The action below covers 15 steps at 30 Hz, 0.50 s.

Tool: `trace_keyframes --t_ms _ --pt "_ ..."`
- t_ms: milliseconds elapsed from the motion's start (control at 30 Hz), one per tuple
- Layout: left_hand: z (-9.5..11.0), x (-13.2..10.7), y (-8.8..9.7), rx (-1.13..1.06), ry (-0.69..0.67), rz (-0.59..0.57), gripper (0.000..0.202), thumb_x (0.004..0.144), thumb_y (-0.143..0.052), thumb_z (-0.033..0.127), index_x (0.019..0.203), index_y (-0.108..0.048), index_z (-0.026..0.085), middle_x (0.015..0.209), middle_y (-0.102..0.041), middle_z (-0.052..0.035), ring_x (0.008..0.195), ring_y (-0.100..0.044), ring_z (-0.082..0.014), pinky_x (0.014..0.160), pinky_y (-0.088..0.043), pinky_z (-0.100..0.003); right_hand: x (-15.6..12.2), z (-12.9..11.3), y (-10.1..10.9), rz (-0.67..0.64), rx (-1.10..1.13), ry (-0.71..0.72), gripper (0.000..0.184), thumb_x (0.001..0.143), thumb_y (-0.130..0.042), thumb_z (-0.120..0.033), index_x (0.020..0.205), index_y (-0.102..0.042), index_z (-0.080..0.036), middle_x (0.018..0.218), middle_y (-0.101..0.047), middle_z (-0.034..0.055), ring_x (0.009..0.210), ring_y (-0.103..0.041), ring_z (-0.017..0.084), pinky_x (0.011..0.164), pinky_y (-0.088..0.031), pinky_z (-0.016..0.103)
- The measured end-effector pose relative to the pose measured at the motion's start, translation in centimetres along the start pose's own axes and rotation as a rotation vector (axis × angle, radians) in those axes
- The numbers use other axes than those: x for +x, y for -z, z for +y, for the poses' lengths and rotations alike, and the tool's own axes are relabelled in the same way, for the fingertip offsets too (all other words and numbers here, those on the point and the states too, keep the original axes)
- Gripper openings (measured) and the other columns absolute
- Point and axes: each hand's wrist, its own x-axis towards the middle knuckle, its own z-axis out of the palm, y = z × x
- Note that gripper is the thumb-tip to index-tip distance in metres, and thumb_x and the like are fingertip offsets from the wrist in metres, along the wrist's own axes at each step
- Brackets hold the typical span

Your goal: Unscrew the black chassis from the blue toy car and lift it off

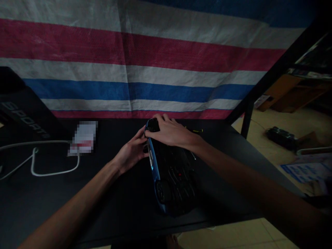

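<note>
A blue toy car (171,176) lies upside down on the black table (77,200), its dark underside and wheels facing up. My right hand (172,131) is closed over the car's far end, fingers wrapped round a front wheel. My left hand (132,150) presses against the car's blue side near that same end, fingers curled on the body. Just behind my right wrist a thin tool with a yellow-and-black handle (195,130), like a screwdriver, rests on the table.
A white cable (38,162) loops across the table's left side beside a small white card (84,140). A dark box marked "SPORTS" (23,117) stands at far left. A striped tarp (155,62) hangs behind. The table's right edge drops to a floor with clutter.
</note>
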Motion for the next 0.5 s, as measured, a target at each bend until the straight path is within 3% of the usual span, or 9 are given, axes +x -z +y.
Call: trace_keyframes --t_ms 233,500 --pt "-0.27 0.2 -0.39 -0.055 -0.027 0.093 0.06 0.086 -0.058 0.003 0.139 -0.062 0.032 0.097 -0.068 -0.0005 0.08 -0.062 -0.0154 0.072 -0.057 -0.033 -0.14 -0.52 -0.05 0.017 -0.004 0.03 0.073 0.084 -0.057 -0.063 0.14 -0.049 -0.016 0.146 -0.05 0.0209 0.132 -0.048 0.05 0.101 -0.045 0.066" --pt "-0.36 0.06 -0.4 0.016 -0.047 0.134 0.066 0.083 -0.064 0.008 0.144 -0.058 0.033 0.095 -0.069 -0.0007 0.08 -0.064 -0.0167 0.078 -0.055 -0.037 0.02 -0.62 0.44 -0.061 0.017 0.045 0.077 0.083 -0.056 -0.065 0.141 -0.05 -0.016 0.148 -0.05 0.0226 0.131 -0.05 0.051 0.099 -0.047 0.066"
